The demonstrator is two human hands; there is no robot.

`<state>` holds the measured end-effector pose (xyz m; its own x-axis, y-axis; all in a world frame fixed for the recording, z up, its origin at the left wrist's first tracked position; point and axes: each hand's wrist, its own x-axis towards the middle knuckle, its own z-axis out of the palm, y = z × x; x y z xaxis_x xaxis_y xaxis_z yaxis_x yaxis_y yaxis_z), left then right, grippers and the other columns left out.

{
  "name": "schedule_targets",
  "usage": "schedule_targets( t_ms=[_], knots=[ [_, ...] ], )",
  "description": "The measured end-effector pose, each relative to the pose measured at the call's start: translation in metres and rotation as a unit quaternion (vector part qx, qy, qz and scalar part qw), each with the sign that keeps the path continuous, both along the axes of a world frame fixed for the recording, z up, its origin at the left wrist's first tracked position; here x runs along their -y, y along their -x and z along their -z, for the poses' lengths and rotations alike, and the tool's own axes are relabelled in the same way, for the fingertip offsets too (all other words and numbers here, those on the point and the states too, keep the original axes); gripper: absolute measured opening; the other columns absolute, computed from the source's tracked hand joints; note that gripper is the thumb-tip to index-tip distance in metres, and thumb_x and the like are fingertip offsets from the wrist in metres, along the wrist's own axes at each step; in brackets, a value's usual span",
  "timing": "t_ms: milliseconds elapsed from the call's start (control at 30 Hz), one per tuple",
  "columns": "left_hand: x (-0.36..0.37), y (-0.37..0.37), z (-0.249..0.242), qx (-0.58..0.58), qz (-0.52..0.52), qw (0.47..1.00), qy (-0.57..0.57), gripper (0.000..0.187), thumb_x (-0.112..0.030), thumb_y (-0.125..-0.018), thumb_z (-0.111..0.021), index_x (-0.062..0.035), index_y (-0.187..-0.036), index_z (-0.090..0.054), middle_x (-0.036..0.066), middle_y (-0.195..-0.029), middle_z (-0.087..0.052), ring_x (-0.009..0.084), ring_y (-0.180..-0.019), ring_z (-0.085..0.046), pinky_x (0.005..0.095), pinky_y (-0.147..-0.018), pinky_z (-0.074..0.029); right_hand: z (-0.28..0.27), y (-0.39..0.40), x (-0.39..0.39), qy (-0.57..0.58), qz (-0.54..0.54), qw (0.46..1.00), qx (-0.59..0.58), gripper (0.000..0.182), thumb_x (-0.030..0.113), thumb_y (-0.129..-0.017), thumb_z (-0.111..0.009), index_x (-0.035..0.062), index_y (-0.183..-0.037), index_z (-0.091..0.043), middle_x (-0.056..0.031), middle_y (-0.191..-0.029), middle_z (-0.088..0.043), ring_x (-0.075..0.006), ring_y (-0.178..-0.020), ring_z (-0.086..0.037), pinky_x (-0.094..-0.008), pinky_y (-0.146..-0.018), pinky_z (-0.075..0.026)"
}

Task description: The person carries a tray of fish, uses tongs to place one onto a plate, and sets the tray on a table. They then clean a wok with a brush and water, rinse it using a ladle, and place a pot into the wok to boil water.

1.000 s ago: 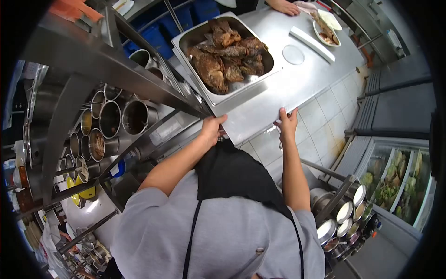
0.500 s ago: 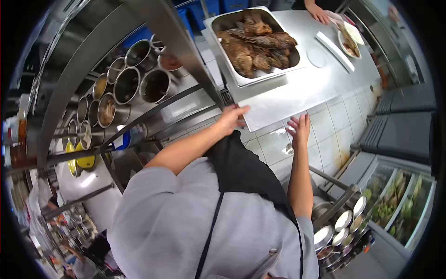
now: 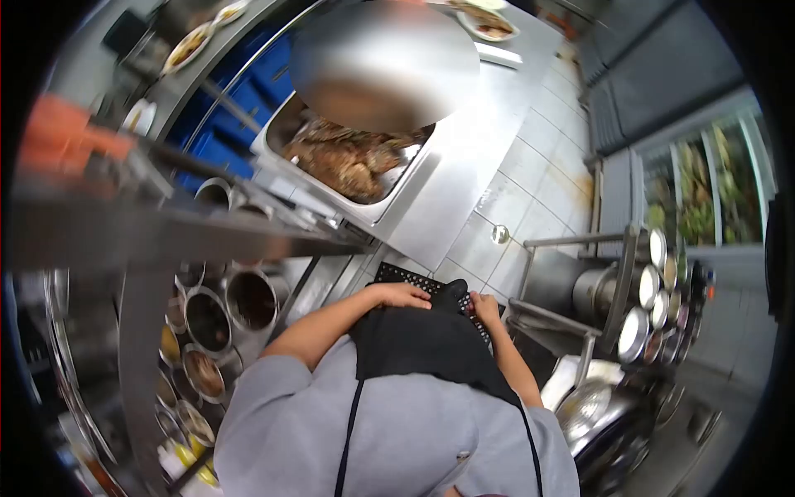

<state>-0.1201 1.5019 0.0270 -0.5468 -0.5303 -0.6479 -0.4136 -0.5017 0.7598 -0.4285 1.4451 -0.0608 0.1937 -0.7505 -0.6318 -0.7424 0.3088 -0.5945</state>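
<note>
My left hand (image 3: 403, 295) lies over the top of the black apron (image 3: 426, 344) at my front, its fingers stretched out and together. Across from it, my right hand (image 3: 484, 308) is beside the apron's other edge with the fingers curled in; what they hold, if anything, is hidden. Between the hands a dark shoe (image 3: 452, 290) shows on a black perforated mat (image 3: 402, 277). Ahead, a deep metal pan (image 3: 381, 211) of browned cooked meat (image 3: 352, 166) stands on the steel table (image 3: 422, 224). A blurred oval hides its far part.
Metal pots (image 3: 252, 298) with sauces crowd a shelf on the left, behind a steel post (image 3: 141, 348). On the right are a pot rack (image 3: 621, 290) and a glass-door fridge (image 3: 704, 182). A plate with food (image 3: 489, 29) sits at the table's far end.
Both hands have drawn back from the table edge to the apron. The view has turned and moved, so the table and meat pan now appear further left and the floor mat shows.
</note>
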Motion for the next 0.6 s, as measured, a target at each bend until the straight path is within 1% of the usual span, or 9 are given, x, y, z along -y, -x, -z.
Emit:
schedule_targets(
  t_ms=[33,67,167,200,300,433,533,567,600],
  knots=[
    [0.0,-0.003,0.004,-0.008,0.02,1.0,-0.016,0.074,-0.054,-0.09,-0.066,-0.0024,-0.141,-0.051,0.017,-0.143,-0.054,0.0284,-0.135,-0.047,0.035,-0.112,-0.035,-0.001,-0.001,-0.015,0.02,0.034,0.999,-0.008,0.052,0.042,-0.096,-0.054,0.0039,-0.064,-0.067,-0.0088,-0.052,-0.06,-0.0196,-0.047,-0.057,-0.0367,-0.05,-0.045],
    [0.0,-0.005,0.01,0.005,0.046,0.998,-0.043,0.073,-0.053,-0.09,-0.065,-0.0026,-0.141,-0.052,0.017,-0.142,-0.054,0.0284,-0.134,-0.048,0.0352,-0.111,-0.036,0.006,0.003,-0.025,0.005,0.011,0.999,-0.049,0.033,0.031,-0.093,-0.061,0.0037,-0.078,-0.069,-0.0088,-0.061,-0.064,-0.0197,-0.051,-0.06,-0.0369,-0.052,-0.046],
    [-0.001,-0.006,0.034,0.066,0.149,0.985,-0.054,0.071,-0.052,-0.091,-0.064,-0.0027,-0.141,-0.052,0.018,-0.141,-0.055,0.0283,-0.133,-0.049,0.0356,-0.111,-0.037,0.025,0.01,-0.09,0.136,0.122,0.983,-0.007,0.015,0.019,-0.09,-0.065,0.0039,-0.091,-0.069,-0.0081,-0.071,-0.067,-0.0183,-0.055,-0.061,-0.0368,-0.053,-0.048],
    [-0.001,-0.007,0.042,0.09,0.183,0.978,-0.044,0.07,-0.051,-0.092,-0.064,-0.0027,-0.141,-0.052,0.018,-0.14,-0.056,0.0282,-0.133,-0.049,0.0357,-0.111,-0.037,0.02,0.014,-0.106,0.08,0.136,0.987,-0.025,0.016,0.01,-0.086,-0.067,0.0038,-0.1,-0.067,-0.0082,-0.078,-0.068,-0.0176,-0.061,-0.064,-0.036,-0.058,-0.051],
    [0.002,-0.005,0.055,0.06,0.208,0.976,0.008,0.069,-0.054,-0.091,-0.061,-0.0009,-0.135,-0.057,0.021,-0.139,-0.056,0.0324,-0.13,-0.052,0.0372,-0.11,-0.039,0.028,0.02,-0.162,-0.051,0.277,0.96,-0.012,0.014,0.009,-0.085,-0.067,0.0049,-0.098,-0.068,-0.0076,-0.076,-0.068,-0.0193,-0.062,-0.065,-0.0358,-0.062,-0.053],
    [0.02,-0.01,0.06,0.026,0.204,0.978,0.025,0.064,-0.046,-0.093,-0.063,0.0006,-0.136,-0.056,0.018,-0.137,-0.058,0.0271,-0.128,-0.053,0.0343,-0.109,-0.039,0.034,0.034,-0.243,-0.034,0.253,0.955,-0.151,0.015,0.022,-0.086,-0.063,0.0098,-0.091,-0.071,-0.0116,-0.077,-0.071,-0.0252,-0.062,-0.068,-0.0406,-0.061,-0.053],
    [0.022,-0.027,0.088,0.065,0.239,0.968,-0.033,0.06,-0.045,-0.094,-0.062,-0.0004,-0.135,-0.057,0.016,-0.139,-0.057,0.025,-0.129,-0.052,0.0355,-0.108,-0.039,0.026,0.039,-0.28,-0.035,0.316,0.93,-0.186,0.03,0.037,-0.088,-0.06,0.0109,-0.088,-0.074,-0.0133,-0.082,-0.072,-0.0285,-0.069,-0.07,-0.0423,-0.068,-0.054],
    [0.026,-0.047,0.122,0.063,0.363,0.929,0.032,0.054,-0.041,-0.094,-0.061,-0.0017,-0.13,-0.06,0.015,-0.131,-0.063,0.0243,-0.123,-0.057,0.0346,-0.105,-0.042,0.024,0.04,-0.29,-0.016,0.331,0.926,-0.18,0.034,0.04,-0.089,-0.058,0.0103,-0.088,-0.074,-0.0131,-0.084,-0.073,-0.029,-0.07,-0.07,-0.0426,-0.07,-0.054],
    [0.028,-0.082,0.199,0.018,0.438,0.894,0.09,0.046,-0.037,-0.092,-0.062,-0.0021,-0.122,-0.063,0.014,-0.123,-0.066,0.0245,-0.115,-0.061,0.035,-0.099,-0.045,0.017,0.039,-0.3,-0.036,0.36,0.922,-0.139,0.037,0.042,-0.09,-0.057,0.0093,-0.088,-0.075,-0.0141,-0.085,-0.073,-0.0302,-0.072,-0.07,-0.0433,-0.071,-0.054]
  ],
)
